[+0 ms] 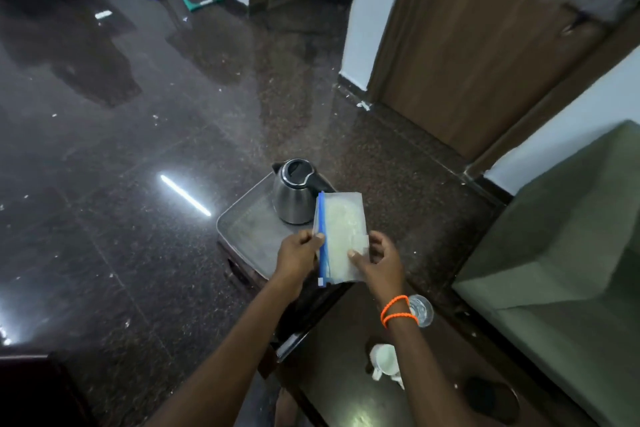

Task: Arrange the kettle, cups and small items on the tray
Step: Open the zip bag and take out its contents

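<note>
Just below the centre of the frame both hands hold a clear plastic zip pouch with a blue slider strip [341,236] above the grey rectangular metal tray [249,229]: the left hand [298,258] pinches the blue-strip edge between thumb and fingers, and the right hand [377,262] has its thumb pressed on the pouch face with fingers curled behind. The pouch seems to be the small item now being placed; to do it well, lower it flat onto the bare tray floor in front of the steel electric kettle with black lid and handle [294,194], which stands at the tray's far right corner, and keep the pouch clear of it. Lower right in the frame, on the dark table, a clear drinking glass [423,309] and a white ceramic cup [384,359] lie partly behind the right forearm, not yet on the tray. A green cushioned seat [561,253] fills the right edge.
</note>
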